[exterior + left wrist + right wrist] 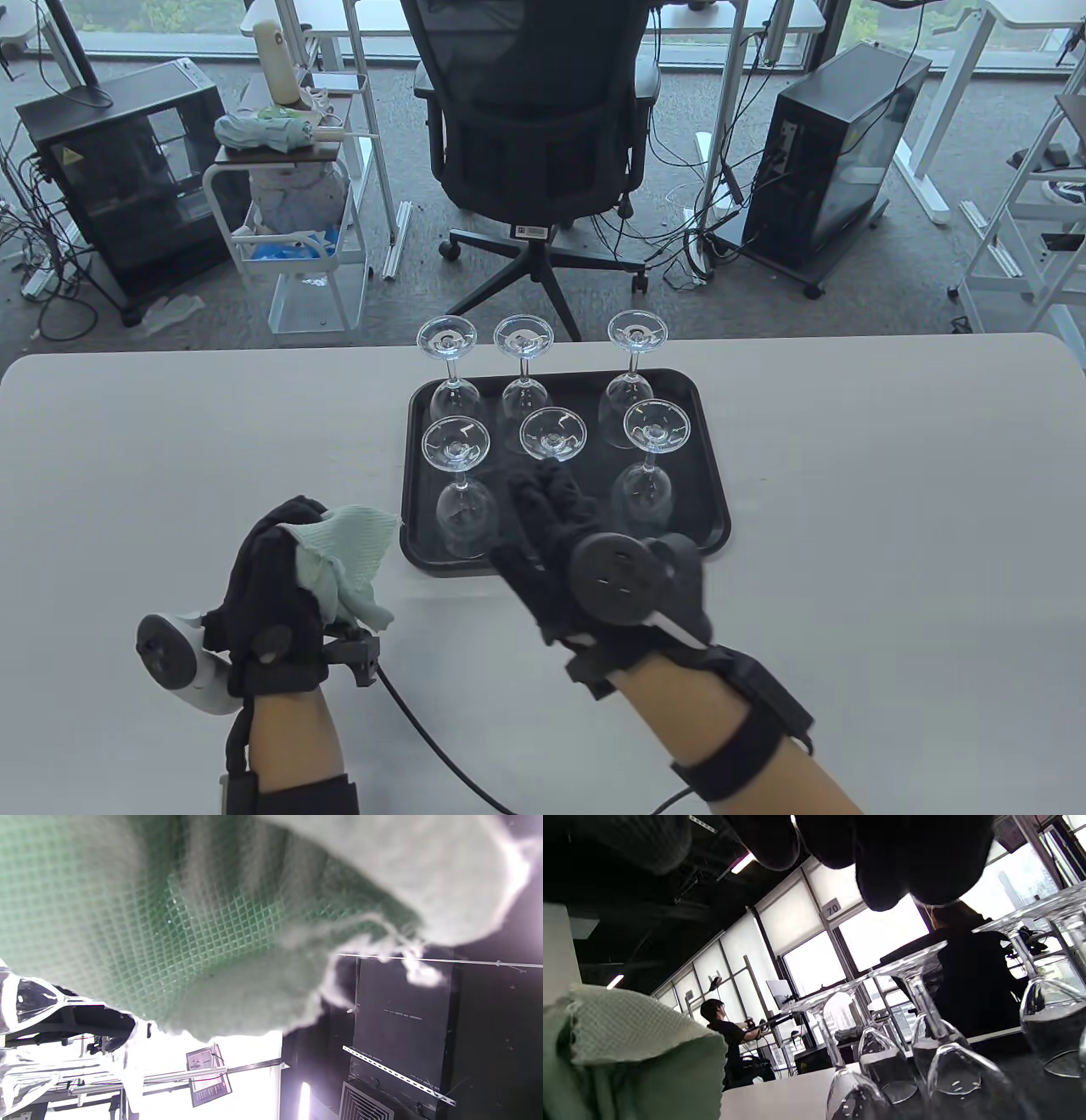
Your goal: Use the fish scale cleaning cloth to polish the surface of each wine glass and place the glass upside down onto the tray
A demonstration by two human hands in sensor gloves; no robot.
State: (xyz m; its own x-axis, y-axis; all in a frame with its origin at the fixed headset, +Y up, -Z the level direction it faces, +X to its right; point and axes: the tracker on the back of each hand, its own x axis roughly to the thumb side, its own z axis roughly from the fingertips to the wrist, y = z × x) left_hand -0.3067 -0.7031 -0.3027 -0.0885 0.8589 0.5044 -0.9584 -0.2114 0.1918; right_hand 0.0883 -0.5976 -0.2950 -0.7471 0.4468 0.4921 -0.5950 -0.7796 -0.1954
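Observation:
Several clear wine glasses stand upside down in two rows on the black tray [691, 475]. The front middle glass [552, 435] shows only its foot; its bowl is hidden behind my right hand [543, 509]. That hand hovers over the tray's front edge with straight fingers and holds nothing. In the right wrist view its fingertips [882, 866] hang above the inverted glasses [925, 1022]. My left hand [297, 543] is left of the tray, above the table, and grips the bunched pale green cloth [352, 543]. The cloth [169, 921] fills most of the left wrist view.
A black office chair [534, 153] stands just past the table's far edge. A black cable [424, 730] runs from my left wrist across the near table. White table surface [891, 509] lies on both sides of the tray. A person [721, 1027] sits far off.

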